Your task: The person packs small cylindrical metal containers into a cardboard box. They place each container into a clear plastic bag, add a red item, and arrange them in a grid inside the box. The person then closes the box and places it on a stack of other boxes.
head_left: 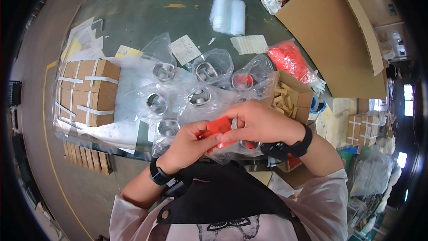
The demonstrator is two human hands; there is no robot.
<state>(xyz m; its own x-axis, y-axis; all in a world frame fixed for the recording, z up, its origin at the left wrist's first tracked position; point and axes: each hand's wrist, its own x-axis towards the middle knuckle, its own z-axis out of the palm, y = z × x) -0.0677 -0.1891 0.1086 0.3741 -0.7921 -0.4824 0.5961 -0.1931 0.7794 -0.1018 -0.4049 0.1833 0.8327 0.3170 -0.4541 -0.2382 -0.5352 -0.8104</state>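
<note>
In front of my chest both hands hold a small soft-looking red plastic piece [219,126]. My left hand [191,142] pinches its near left side between thumb and fingers. With my right hand [256,122] I grip its right side, the thumb pressed close to the left thumb. Its full shape is hidden by my fingers. Just beyond my hands stand several round hollow metal parts in clear plastic bags, among them one metal part [199,97] and another [157,102]. One bagged part [242,81] has red inside it.
Taped brown cartons [88,91] stand at the left. On the right are an open carton [303,93] of tan cylindrical pieces, a clear bag of red pieces [290,62] and a large cardboard box [334,31]. Rolled clear plastic bags [228,14] and paper slips lie at the back.
</note>
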